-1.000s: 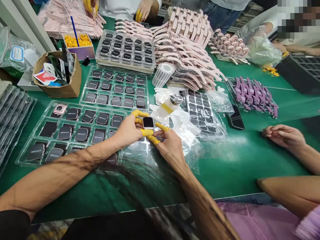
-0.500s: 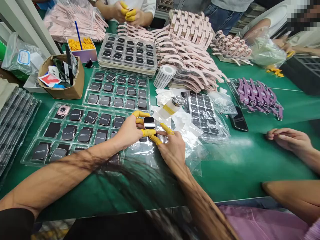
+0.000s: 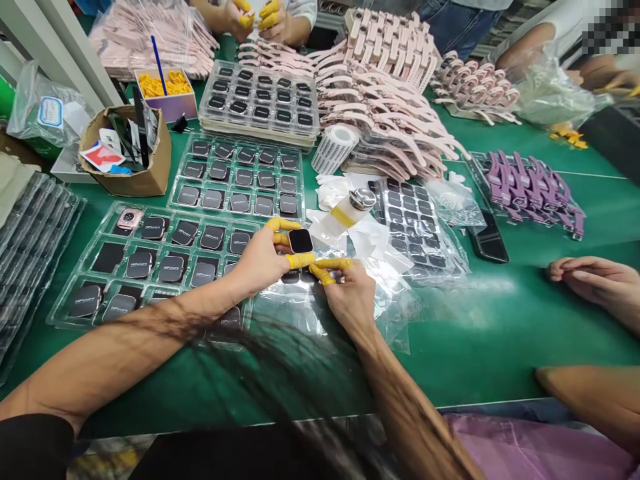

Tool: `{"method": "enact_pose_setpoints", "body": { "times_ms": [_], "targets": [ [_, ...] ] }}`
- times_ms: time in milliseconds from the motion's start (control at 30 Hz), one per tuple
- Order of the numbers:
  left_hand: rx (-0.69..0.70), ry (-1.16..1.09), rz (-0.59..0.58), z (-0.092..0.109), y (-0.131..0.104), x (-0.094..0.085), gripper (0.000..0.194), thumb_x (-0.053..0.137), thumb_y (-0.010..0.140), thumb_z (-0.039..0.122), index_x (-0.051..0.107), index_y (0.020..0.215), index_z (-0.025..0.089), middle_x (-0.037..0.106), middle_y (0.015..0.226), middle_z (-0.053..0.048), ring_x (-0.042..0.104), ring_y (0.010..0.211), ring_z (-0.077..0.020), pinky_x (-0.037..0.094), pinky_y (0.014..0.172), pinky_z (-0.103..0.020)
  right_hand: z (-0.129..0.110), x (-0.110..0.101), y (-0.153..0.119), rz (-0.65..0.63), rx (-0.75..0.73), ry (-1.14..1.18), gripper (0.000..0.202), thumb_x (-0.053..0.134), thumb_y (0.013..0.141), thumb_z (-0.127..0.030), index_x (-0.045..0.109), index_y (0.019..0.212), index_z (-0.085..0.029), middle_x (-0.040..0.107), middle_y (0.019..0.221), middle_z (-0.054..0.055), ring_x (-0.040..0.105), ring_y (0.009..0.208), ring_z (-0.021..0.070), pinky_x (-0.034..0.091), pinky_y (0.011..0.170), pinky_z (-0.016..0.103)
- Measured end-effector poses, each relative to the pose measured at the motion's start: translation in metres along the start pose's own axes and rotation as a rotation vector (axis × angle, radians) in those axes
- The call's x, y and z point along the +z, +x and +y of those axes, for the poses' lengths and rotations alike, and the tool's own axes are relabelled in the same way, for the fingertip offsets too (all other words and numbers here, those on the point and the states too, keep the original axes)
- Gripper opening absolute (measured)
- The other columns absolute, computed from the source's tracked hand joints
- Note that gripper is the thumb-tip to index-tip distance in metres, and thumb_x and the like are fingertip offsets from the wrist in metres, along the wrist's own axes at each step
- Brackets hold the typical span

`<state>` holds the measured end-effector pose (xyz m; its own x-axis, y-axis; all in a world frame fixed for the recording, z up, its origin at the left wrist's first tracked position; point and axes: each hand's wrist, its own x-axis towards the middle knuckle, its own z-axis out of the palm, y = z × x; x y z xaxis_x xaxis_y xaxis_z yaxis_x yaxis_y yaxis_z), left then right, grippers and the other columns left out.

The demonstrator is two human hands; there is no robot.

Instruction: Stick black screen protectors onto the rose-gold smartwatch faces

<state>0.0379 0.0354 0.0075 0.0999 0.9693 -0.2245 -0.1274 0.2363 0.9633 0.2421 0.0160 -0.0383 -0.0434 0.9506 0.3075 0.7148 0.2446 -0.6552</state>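
Observation:
My left hand [image 3: 263, 257], in yellow finger cots, grips a smartwatch body [image 3: 301, 241] by its edges, its dark screen facing up. My right hand [image 3: 351, 293], also in yellow cots, is just below and right of the watch. Its thumb and forefinger are pinched together; anything between them is too small to make out. Under both hands lies a clear plastic sheet [image 3: 283, 303] with dark squares near its top. To the left, a clear tray [image 3: 75, 267] holds watch bodies with printed dark covers, and one pink watch body [image 3: 129, 220] lies back-up in a corner.
A white bottle with a metal top [image 3: 353, 207] stands beyond my right hand. Behind are a label roll [image 3: 334, 150], stacked pink watch straps [image 3: 385, 127] and a cardboard box [image 3: 150, 157]. A phone [image 3: 489, 237] and a co-worker's hand [image 3: 595, 280] are at right.
The watch screen has tilted and lost its bright reflection. My right fingers, spread below the watch before, have drawn together into a pinch. The whole view has shifted slightly.

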Motion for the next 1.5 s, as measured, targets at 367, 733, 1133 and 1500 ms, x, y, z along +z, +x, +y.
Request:
{"method": "enact_pose_setpoints", "body": {
  "times_ms": [367, 733, 1133, 1500],
  "targets": [
    [0.044, 0.273, -0.084, -0.002, -0.003, -0.001, 0.054, 0.091, 0.071, 0.018, 0.069, 0.12, 0.02, 0.076, 0.087, -0.002, 0.072, 0.081, -0.0206, 0.059, 0.083, -0.038, -0.014, -0.028, 0.036, -0.133, 0.327, 0.8, 0.051, 0.089, 0.064, -0.07, 0.065, 0.079, -0.028, 0.064, 0.076, 0.001, 0.059, 0.071, 0.0194, 0.055, 0.07, 0.042],
    [0.153, 0.637, -0.164, -0.005, -0.006, -0.001, 0.052, 0.084, 0.078, 0.021, 0.073, 0.128, 0.023, 0.079, 0.091, -0.002, 0.077, 0.088, -0.0224, 0.063, 0.085, -0.036, -0.019, 0.005, 0.018, -0.163, 0.641, 0.994, 0.048, 0.102, 0.052, -0.048, 0.075, 0.081, -0.022, 0.073, 0.078, -0.002, 0.07, 0.07, 0.014, 0.061, 0.064, 0.026],
    [0.134, 0.698, -0.161, -0.005, -0.005, 0.0, 0.049, 0.084, 0.078, 0.019, 0.074, 0.126, 0.023, 0.079, 0.09, -0.002, 0.076, 0.093, -0.0234, 0.064, 0.086, -0.036, -0.024, 0.007, 0.019, -0.147, 0.64, 0.947, 0.047, 0.102, 0.053, -0.048, 0.075, 0.081, -0.021, 0.075, 0.077, 0.0, 0.069, 0.07, 0.0147, 0.061, 0.065, 0.027],
    [0.152, 0.707, -0.147, -0.005, -0.005, 0.001, 0.053, 0.087, 0.076, 0.019, 0.074, 0.127, 0.026, 0.075, 0.086, 0.0, 0.073, 0.085, -0.0211, 0.059, 0.079, -0.033, -0.02, 0.007, 0.016, -0.146, 0.624, 0.929, 0.045, 0.098, 0.061, -0.051, 0.073, 0.083, -0.021, 0.074, 0.079, 0.0, 0.068, 0.07, 0.0147, 0.061, 0.066, 0.029]
  ]
}}
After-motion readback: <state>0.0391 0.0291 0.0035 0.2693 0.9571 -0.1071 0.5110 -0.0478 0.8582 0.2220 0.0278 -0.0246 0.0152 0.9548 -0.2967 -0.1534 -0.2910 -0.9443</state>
